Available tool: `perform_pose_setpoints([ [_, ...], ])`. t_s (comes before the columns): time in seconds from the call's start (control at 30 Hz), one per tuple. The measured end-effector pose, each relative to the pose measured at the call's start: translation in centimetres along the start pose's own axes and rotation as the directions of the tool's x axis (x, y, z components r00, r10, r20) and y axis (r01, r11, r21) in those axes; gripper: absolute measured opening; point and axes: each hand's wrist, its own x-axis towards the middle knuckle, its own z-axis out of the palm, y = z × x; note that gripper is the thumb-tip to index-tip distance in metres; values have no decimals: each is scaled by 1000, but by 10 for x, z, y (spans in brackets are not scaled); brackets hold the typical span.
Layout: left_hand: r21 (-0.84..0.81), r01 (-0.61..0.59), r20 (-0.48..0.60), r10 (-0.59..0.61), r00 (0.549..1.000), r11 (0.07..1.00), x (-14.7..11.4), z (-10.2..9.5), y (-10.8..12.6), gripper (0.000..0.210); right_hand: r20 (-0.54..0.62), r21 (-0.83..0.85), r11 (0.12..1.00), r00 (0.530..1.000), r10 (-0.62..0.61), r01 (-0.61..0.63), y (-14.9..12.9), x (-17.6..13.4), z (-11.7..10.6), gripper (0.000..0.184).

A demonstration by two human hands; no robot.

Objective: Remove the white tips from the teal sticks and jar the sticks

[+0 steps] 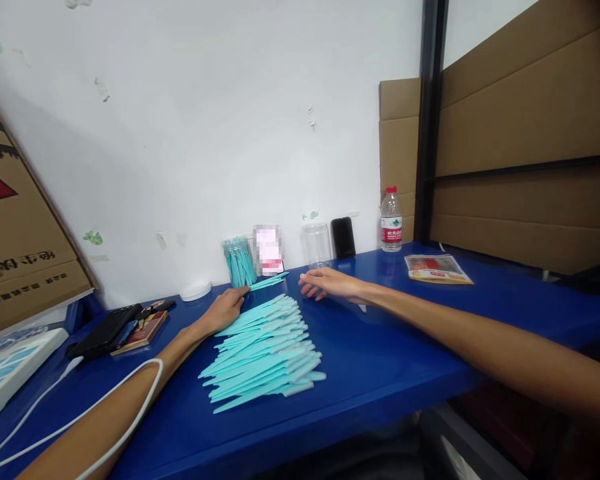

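My left hand (226, 311) rests low over the table, its fingertips closed on the near ends of a few slim turquoise sticks (269, 282). Right beside it lies a broad pile of similar turquoise sticks with whitish ends (267, 353), all pointing roughly the same way. Across from it, my right hand (327, 283) hovers with loosely bent fingers apart and nothing visible in them. A small pale tip (363, 308) shows beneath that wrist; I cannot make out what it belongs to. Behind my hands stand a clear jar packed with turquoise sticks (239, 261) and a clear jar without a lid (316, 244).
Along the wall are a lit phone (269, 250), a black phone-like object (343, 238) and a water bottle (391, 220). A white lid (195, 291), black pouch (103, 331) and white cable (130, 373) lie left. A packet (439, 269) lies right on the blue table (380, 373).
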Motion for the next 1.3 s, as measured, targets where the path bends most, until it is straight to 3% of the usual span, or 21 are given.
perform_pose_setpoints([
  [0.23, -19, -75, -25, 74, 997, 997, 1, -7, 0, 43, -4, 2, 1000, 1000, -1, 1, 1, 1, -1, 45],
  [0.4, -75, -56, -39, 53, 998, 996, -2, -11, 8, 46, -6, 10, 1000, 1000, 1, -1, 2, 2, -2, 45],
  [0.6, -65, 9, 37, -7, 999, 998, -3, -13, 11, 44, -1, 0, 1000, 1000, 3, -3, -1, 0, -1, 42],
  [0.97, -95, -63, -37, 60, 998, 993, -3, -14, 12, 26, -3, -15, 1000, 1000, 8, -8, -3, -1, 0, 39],
  [1.3, -56, -48, 77, 52, 996, 997, -7, -19, 26, 27, 4, -1, 1000, 1000, 5, -5, -2, 0, -2, 41],
])
